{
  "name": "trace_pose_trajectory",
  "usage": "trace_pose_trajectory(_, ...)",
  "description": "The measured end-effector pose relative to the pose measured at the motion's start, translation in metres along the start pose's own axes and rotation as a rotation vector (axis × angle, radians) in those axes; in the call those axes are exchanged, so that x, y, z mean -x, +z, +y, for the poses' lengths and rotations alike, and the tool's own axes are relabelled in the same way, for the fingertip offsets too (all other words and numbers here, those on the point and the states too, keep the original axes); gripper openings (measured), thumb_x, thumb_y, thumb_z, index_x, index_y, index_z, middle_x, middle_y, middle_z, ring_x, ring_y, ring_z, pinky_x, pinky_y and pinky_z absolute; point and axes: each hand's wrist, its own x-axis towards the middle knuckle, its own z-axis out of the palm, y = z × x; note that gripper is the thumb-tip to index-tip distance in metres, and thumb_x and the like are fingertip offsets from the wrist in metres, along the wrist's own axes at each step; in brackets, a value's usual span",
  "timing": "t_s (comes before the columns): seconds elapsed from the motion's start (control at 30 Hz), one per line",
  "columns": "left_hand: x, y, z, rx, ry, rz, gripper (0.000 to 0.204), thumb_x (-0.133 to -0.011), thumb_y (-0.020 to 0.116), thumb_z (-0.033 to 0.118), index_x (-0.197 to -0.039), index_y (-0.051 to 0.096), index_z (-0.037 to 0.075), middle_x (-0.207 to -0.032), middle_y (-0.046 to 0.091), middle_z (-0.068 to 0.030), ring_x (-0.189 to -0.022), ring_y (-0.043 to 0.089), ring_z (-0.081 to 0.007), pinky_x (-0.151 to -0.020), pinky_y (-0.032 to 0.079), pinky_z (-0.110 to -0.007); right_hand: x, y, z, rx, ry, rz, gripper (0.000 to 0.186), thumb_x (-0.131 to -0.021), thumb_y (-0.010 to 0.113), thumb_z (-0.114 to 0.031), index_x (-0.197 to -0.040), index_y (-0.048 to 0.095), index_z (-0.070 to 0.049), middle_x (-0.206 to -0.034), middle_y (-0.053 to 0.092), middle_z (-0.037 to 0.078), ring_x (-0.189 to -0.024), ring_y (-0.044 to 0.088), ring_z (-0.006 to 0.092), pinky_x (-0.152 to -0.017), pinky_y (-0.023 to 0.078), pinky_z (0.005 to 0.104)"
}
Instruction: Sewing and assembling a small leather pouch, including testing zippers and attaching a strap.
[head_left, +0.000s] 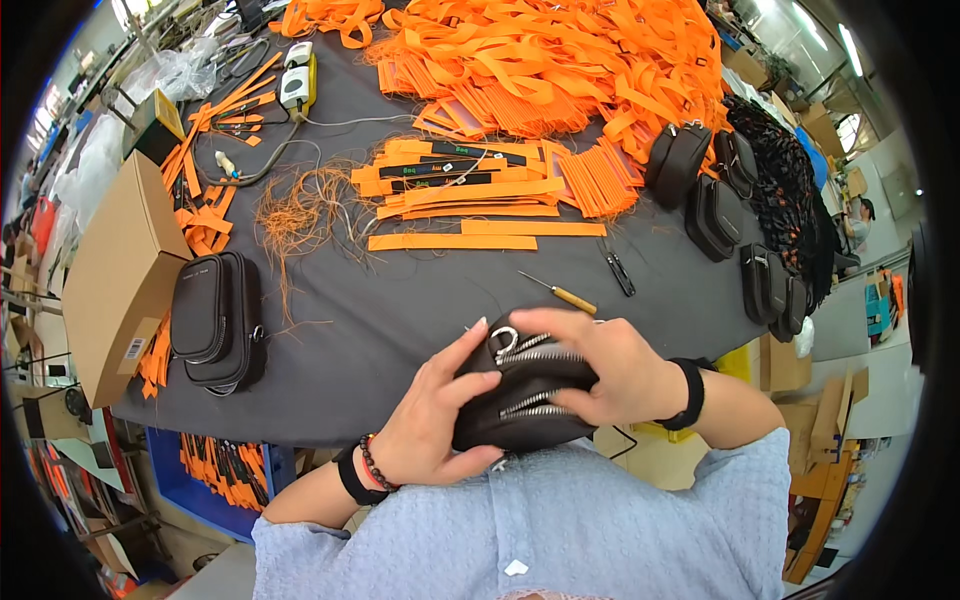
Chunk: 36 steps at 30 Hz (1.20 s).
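Observation:
A small black leather-look bag (535, 380) with silver zippers and a metal ring is held close to my body at the table's near edge. My left hand (425, 420) grips its left side, with the fingers on top and the thumb below. My right hand (620, 370) holds the right side, its thumb at the lower zipper and its fingers over the top. The zippers look partly undone; the inside is hidden. Just beyond the bag lie an awl with a wooden handle (574, 299) and a pair of dark thread snips (618, 270).
Orange strap strips (450, 242) and loose orange thread (310, 205) lie mid-table, with a large heap of orange straps (560, 50) behind. Another black bag (205, 310) stands left beside a cardboard box (125, 270); several black bags (710, 215) line the right edge. A blue crate (170, 480) sits below.

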Motion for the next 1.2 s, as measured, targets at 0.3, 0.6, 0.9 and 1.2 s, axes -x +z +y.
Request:
trace_pose_trajectory(0.3, -0.004, -0.003, 0.005, 0.111, -0.078, 0.035, 0.047, -0.092, 0.061, 0.004, -0.136, 0.047, 0.0, -0.146, 0.044, -0.0269, -0.131, 0.05, -0.0401, -0.108, 0.042, -0.042, 0.012, -0.001, -0.004, -0.215, 0.108, 0.034, 0.085, -0.071, 0.072, 0.006, -0.147, 0.035, -0.007, -0.127, 0.061, 0.019, -0.105, 0.069, 0.0329, -0.089, 0.055, 0.037)
trace_pose_trajectory(0.6, 0.003, -0.001, 0.005, 0.038, -0.056, 0.044, 0.052, -0.088, 0.07, 0.005, -0.136, 0.051, 0.001, -0.145, 0.046, -0.0247, -0.127, 0.054, -0.0383, -0.103, 0.047, -0.041, 0.003, -0.049, -0.034, -0.096, 0.256, -0.146, 0.038, -0.082, 0.074, -0.006, -0.118, 0.062, -0.001, -0.109, 0.069, 0.015, -0.096, 0.071, 0.0278, -0.085, 0.057, 0.0339)
trace_pose_trajectory(0.9, 0.001, -0.001, 0.008, 0.035, -0.047, -0.015, 0.056, -0.081, 0.078, 0.006, -0.132, 0.056, 0.002, -0.144, 0.047, -0.0246, -0.122, 0.058, -0.0363, -0.099, 0.051, -0.04, 0.004, -0.029, -0.038, 0.161, 0.234, 0.047, 0.015, -0.09, 0.07, -0.015, -0.088, 0.065, -0.001, -0.071, 0.066, 0.013, -0.06, 0.064, 0.0319, -0.056, 0.05, 0.0376)
trace_pose_trajectory(1.2, -0.002, 0.0, 0.009, 0.072, -0.065, -0.078, 0.056, -0.08, 0.081, 0.011, -0.13, 0.056, 0.004, -0.141, 0.051, -0.0241, -0.125, 0.056, -0.0368, -0.1, 0.05, -0.041, 0.01, -0.046, -0.03, -0.181, 0.541, -0.232, 0.019, -0.097, 0.064, -0.017, -0.093, 0.063, 0.001, -0.072, 0.062, 0.004, -0.062, 0.053, 0.0077, -0.056, 0.043, 0.0265)
